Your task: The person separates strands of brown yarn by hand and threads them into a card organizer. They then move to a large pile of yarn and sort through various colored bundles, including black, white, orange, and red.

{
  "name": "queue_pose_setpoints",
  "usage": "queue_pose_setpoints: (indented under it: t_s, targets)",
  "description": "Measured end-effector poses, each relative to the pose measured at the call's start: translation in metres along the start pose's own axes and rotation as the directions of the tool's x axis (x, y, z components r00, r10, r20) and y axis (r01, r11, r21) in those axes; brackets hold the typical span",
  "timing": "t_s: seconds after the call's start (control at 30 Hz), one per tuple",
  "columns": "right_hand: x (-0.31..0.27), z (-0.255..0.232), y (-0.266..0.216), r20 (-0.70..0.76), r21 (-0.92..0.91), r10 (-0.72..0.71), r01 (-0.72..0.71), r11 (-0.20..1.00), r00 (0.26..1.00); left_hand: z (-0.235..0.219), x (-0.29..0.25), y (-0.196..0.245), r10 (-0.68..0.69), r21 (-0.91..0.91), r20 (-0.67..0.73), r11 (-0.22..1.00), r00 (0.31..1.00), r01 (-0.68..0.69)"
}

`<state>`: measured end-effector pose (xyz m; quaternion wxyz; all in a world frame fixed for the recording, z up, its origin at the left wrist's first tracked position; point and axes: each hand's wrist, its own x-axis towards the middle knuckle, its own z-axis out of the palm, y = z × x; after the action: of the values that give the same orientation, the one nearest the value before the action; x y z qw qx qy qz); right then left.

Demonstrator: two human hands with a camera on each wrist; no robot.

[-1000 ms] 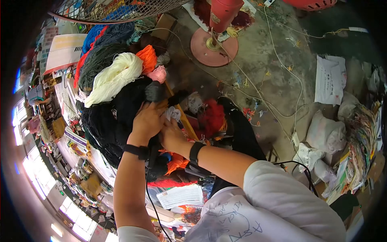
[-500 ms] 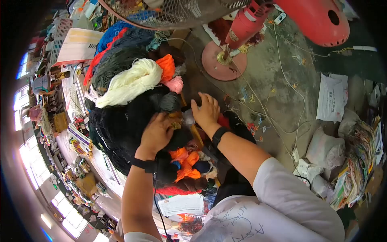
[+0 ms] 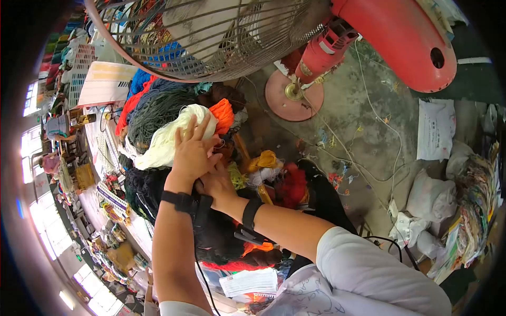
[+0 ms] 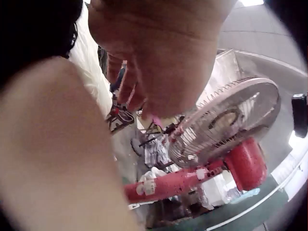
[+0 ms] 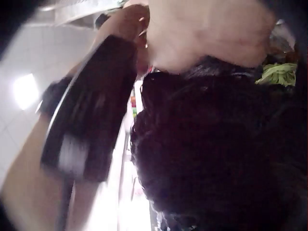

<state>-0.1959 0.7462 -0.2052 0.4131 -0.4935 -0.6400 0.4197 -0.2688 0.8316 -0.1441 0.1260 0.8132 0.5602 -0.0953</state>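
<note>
**Cream-white yarn skein [image 3: 162,145], head and wrist views**

Head: left hand [image 3: 192,155] open, fingers spread over skein; right hand [image 3: 217,185] near skein, grip impossible to tell; bright orange yarn bundle [image 3: 223,116] beside skein. Left wrist only: full round wire grille [image 4: 226,120] of red fan [image 4: 248,163]. Right wrist: black yarn heap [image 5: 216,144] filling foreground.

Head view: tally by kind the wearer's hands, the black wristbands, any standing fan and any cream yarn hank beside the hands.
Hands: 2, left hand and right hand
Wristbands: 2, left band and right band
Red fan: 1
Cream hank: 1
Total: 6
</note>
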Motion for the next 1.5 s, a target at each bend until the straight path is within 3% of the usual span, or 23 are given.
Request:
queue_pose_setpoints:
  t_s: [0.07, 0.17, 0.33, 0.4, 0.47, 0.53, 0.6, 0.67, 0.7, 0.73, 0.8, 0.87, 0.93, 0.97, 1.07, 1.1, 1.13, 1.23, 1.3, 1.33, 1.4, 1.47, 1.5]
  targets:
    - [-0.003, -0.006, 0.005, 0.223, 0.02, 0.031, -0.036, 0.999, 0.974, -0.008, 0.001, -0.005, -0.118, 0.13, 0.151, 0.987, 0.981, 0.099]
    - [-0.008, -0.016, 0.022, 0.343, 0.157, 0.04, -0.099, 0.983, 0.938, -0.001, -0.014, -0.029, -0.171, 0.108, 0.1, 0.981, 0.98, 0.16]
    - [-0.004, -0.031, 0.057, 0.286, 0.411, 0.017, -0.138, 0.901, 0.958, -0.005, -0.05, -0.048, -0.19, 0.073, 0.046, 0.98, 0.981, 0.186]
    - [0.009, -0.034, 0.081, 0.41, 0.41, 0.301, -0.469, 0.782, 0.861, -0.006, -0.064, -0.049, -0.246, 0.035, 0.023, 0.969, 0.969, 0.246]
    - [0.029, -0.034, 0.099, 0.082, 0.439, 0.477, -0.462, 0.771, 0.875, -0.009, -0.08, -0.051, -0.287, 0.004, -0.007, 0.958, 0.958, 0.287]
    - [0.061, -0.03, 0.103, -0.197, 0.262, 0.437, -0.382, 0.886, 0.878, -0.007, -0.093, -0.059, -0.327, -0.028, 0.03, 0.944, 0.944, 0.328]
    - [0.084, -0.02, 0.095, -0.198, 0.315, 0.442, -0.37, 0.874, 0.875, 0.011, -0.106, -0.076, -0.329, -0.303, -0.038, 0.904, 0.944, 0.303]
    - [0.097, -0.001, 0.086, 0.074, 0.095, 0.322, -0.328, 0.94, 0.944, 0.013, -0.109, -0.079, -0.319, -0.313, 0.004, 0.9, 0.948, 0.304]
    - [0.101, 0.003, 0.074, 0.222, 0.043, 0.363, -0.381, 0.924, 0.905, 0.017, -0.11, -0.078, -0.323, -0.354, -0.025, 0.888, 0.946, 0.294]
    - [0.104, 0.003, 0.056, 0.246, 0.102, 0.412, -0.446, 0.889, 0.877, 0.02, -0.112, -0.079, -0.329, -0.393, -0.055, 0.875, 0.943, 0.282]
    - [0.106, -0.004, 0.023, 0.268, 0.193, 0.321, -0.377, 0.906, 0.909, 0.031, -0.123, -0.088, -0.381, -0.405, -0.063, 0.855, 0.922, 0.325]
    - [0.092, 0.016, -0.003, 0.232, 0.273, -0.025, -0.041, 0.961, 0.972, 0.045, -0.133, -0.105, -0.435, -0.417, -0.068, 0.83, 0.898, 0.371]
    - [0.077, 0.026, -0.026, 0.196, 0.194, -0.119, 0.08, 0.978, 0.973, 0.052, -0.143, -0.116, -0.624, -0.775, 0.081, 0.45, 0.777, 0.443]
    - [0.071, 0.031, -0.03, 0.251, 0.132, -0.12, 0.089, 0.987, 0.961, 0.053, -0.143, -0.112, -0.65, -0.806, -0.006, 0.453, 0.76, 0.381]
    - [0.064, 0.034, -0.03, 0.284, 0.108, -0.13, 0.103, 0.989, 0.95, 0.068, -0.149, -0.124, -0.659, -0.852, 0.052, 0.363, 0.75, 0.378]
    - [0.063, 0.035, -0.028, 0.286, 0.107, -0.129, 0.103, 0.989, 0.95, 0.074, -0.146, -0.129, -0.64, -0.806, -0.03, 0.469, 0.768, 0.36]
    - [0.062, 0.034, -0.027, 0.332, 0.082, -0.127, 0.105, 0.991, 0.935, 0.078, -0.148, -0.131, -0.641, -0.808, -0.031, 0.467, 0.767, 0.358]
    - [0.059, 0.034, -0.021, 0.364, 0.067, -0.152, 0.137, 0.988, 0.919, 0.086, -0.145, -0.132, -0.664, -0.887, -0.021, 0.357, 0.748, 0.293]
    - [0.059, 0.033, -0.022, 0.35, 0.087, -0.182, 0.162, 0.983, 0.919, 0.084, -0.146, -0.134, -0.627, -0.831, -0.038, 0.452, 0.778, 0.324]
    - [0.06, 0.032, -0.021, 0.41, 0.064, -0.154, 0.14, 0.988, 0.899, 0.082, -0.146, -0.133, -0.635, -0.831, -0.037, 0.449, 0.772, 0.329]
    - [0.061, 0.031, -0.02, 0.471, 0.039, -0.124, 0.12, 0.992, 0.873, 0.078, -0.142, -0.13, -0.69, -0.869, 0.107, 0.285, 0.716, 0.404]
    - [0.059, 0.032, -0.016, 0.456, 0.015, -0.15, 0.161, 0.987, 0.877, 0.097, -0.141, -0.139, -0.713, -0.904, 0.026, 0.283, 0.7, 0.322]
    - [0.061, 0.03, -0.014, 0.479, 0.019, -0.153, 0.164, 0.986, 0.864, 0.108, -0.146, -0.155, -0.65, -0.821, 0.002, 0.432, 0.76, 0.373]
